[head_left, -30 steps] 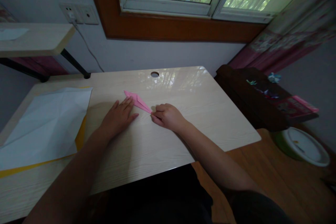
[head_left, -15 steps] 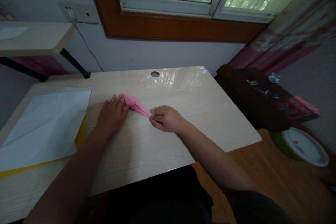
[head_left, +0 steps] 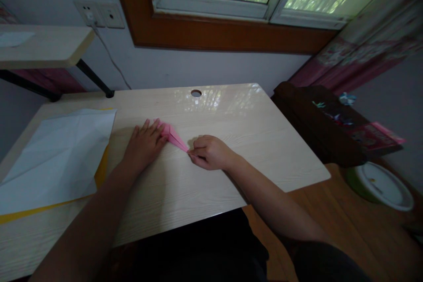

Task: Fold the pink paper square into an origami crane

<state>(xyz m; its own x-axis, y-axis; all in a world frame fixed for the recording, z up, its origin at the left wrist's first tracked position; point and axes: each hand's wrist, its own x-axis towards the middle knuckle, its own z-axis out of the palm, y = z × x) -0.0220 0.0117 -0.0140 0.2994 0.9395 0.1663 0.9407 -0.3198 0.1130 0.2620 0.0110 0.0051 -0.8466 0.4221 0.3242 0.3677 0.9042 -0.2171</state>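
Note:
A folded piece of pink paper [head_left: 175, 135] lies on the pale wooden desk [head_left: 205, 194], narrowing to a point at its right end. My left hand [head_left: 144, 143] rests on its wider left end, palm down with the fingers stretched out, covering part of it. At the narrow tip, my right hand [head_left: 209, 152] pinches the paper between thumb and fingers, the other fingers curled in. A dark crease or gap runs along the middle of the paper's right part.
Large white sheets [head_left: 62, 154] over yellow paper [head_left: 102, 169] lie on the desk's left side. A raised shelf [head_left: 42, 46] stands at the back left. Beyond the right edge are a dark wooden cabinet [head_left: 307, 119] with small items and a round green-and-white bin [head_left: 383, 185].
My left hand has slid slightly right and now covers more of the pink paper's left end. The right hand keeps its pinch, a little lower in view.

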